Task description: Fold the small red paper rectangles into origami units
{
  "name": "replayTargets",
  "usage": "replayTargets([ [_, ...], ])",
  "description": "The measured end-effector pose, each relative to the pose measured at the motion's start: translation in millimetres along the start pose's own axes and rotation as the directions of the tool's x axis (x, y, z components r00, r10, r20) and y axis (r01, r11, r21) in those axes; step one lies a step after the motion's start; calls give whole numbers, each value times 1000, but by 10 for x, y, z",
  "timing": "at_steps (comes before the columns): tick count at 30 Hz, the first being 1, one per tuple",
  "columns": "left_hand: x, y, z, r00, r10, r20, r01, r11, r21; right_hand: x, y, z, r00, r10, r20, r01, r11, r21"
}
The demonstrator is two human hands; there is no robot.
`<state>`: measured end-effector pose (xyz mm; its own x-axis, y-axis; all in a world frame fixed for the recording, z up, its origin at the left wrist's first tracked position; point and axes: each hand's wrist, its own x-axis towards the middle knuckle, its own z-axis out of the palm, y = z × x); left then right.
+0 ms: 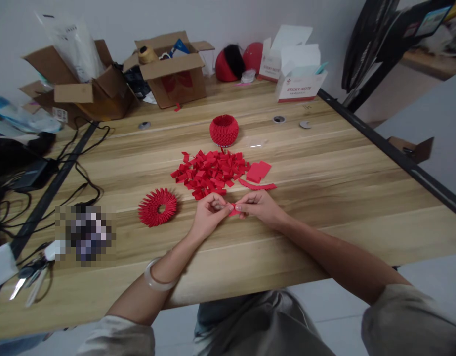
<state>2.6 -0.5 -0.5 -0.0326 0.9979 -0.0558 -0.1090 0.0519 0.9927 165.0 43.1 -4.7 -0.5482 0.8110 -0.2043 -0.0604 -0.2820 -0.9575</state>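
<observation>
Between the fingertips of my left hand point(211, 212) and my right hand point(261, 207) is a small piece of red paper point(234, 210), pinched from both sides; its folds are mostly covered by my fingers. Just beyond my hands lies a loose pile of folded red paper pieces point(209, 170). Flat red paper sheets point(258, 171) and a curved strip of joined red pieces point(257, 186) are beside the pile, above my right hand. A spiky red paper ring point(157, 207) rests left of my left hand. Farther back stands a round, hollow red paper bowl point(224, 131).
Cardboard boxes point(176, 74) and white sticky note boxes point(300, 81) line the wall. Black cables point(81, 173) run along the left, with keys point(37, 277) near the front left and a blurred patch point(87, 235) above them. A black fan point(364, 49) stands at the right.
</observation>
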Motion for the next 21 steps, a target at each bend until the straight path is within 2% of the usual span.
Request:
replayTargets([
  [13,-10,-11,6,1000,12,16,-12,1000,2,-3,-4,-11,1000,-19,19,20,998,-66],
  [21,-14,-21,19,998,50,48,-50,999,4,-19,56,15,989,-145,-7,140,966,-218],
])
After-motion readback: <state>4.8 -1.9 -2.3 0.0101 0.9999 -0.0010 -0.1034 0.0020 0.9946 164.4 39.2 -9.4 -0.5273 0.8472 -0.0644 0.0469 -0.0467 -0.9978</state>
